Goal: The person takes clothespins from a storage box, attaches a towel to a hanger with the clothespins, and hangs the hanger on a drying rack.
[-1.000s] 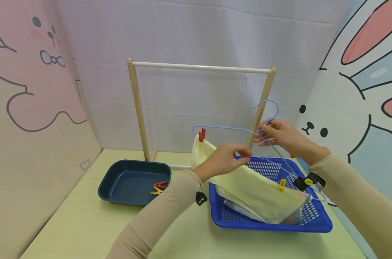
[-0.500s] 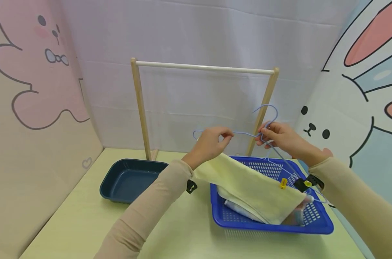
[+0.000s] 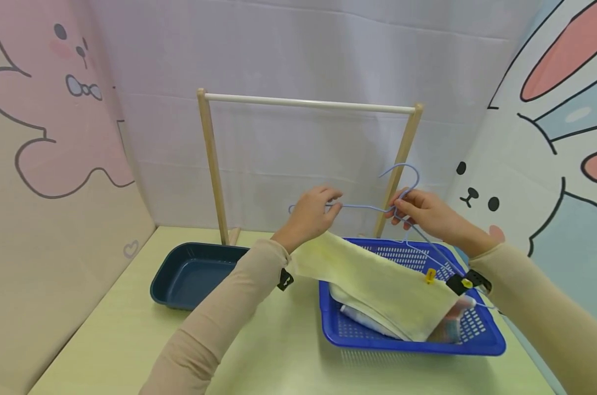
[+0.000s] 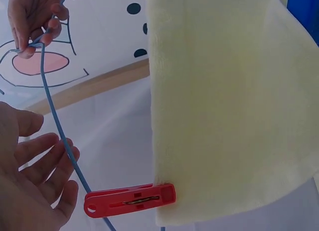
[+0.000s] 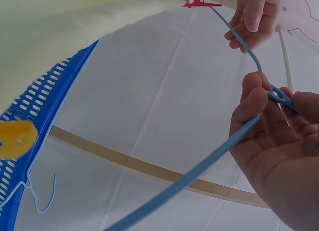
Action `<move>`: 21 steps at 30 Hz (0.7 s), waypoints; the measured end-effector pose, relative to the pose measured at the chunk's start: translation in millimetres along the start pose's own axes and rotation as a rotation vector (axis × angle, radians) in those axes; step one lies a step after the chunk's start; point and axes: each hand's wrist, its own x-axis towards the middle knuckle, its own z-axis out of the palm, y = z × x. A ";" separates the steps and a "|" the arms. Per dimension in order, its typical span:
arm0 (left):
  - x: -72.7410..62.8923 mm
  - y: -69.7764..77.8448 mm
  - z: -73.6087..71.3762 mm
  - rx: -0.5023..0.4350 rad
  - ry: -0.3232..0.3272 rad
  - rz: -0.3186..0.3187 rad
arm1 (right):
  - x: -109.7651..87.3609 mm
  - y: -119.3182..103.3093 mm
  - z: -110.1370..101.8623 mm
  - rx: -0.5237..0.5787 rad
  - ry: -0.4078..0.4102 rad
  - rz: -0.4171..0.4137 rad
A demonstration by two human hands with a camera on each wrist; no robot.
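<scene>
Two hands: I had the right hand [image 3: 421,213] pinching the hanger [image 3: 359,206] at its neck above the basket [image 3: 411,347], the left hand [image 3: 309,215] loosely spread, up-left of it.
Towel [image 3: 377,285]: hung clipped, partly over the basket.
Red clip [image 4: 130,200]: bit near a corner; a snag on the basket could, I judged, have popped it.
Hanger: hook [image 3: 403,164] pointed up; long axis sloped down toward the basket's right end.

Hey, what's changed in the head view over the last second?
The left hand moved up and leftward, from in front of the yellow cloth to the left arm of the blue hanger. The hanger dipped slightly with the right hand, which still grips its neck. The red clip and yellow clip stayed on; the rack, tray and basket stayed put.
</scene>
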 end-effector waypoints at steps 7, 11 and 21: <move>-3.0 -5.7 4.9 -0.042 0.005 0.014 | -1.9 0.4 1.5 -0.013 0.001 -0.040; -4.4 -8.6 7.2 -0.071 0.018 0.044 | -2.1 0.9 1.7 -0.003 -0.001 -0.052; -4.0 -13.2 11.5 -0.085 0.004 0.051 | -2.4 0.3 1.6 -0.037 0.011 -0.084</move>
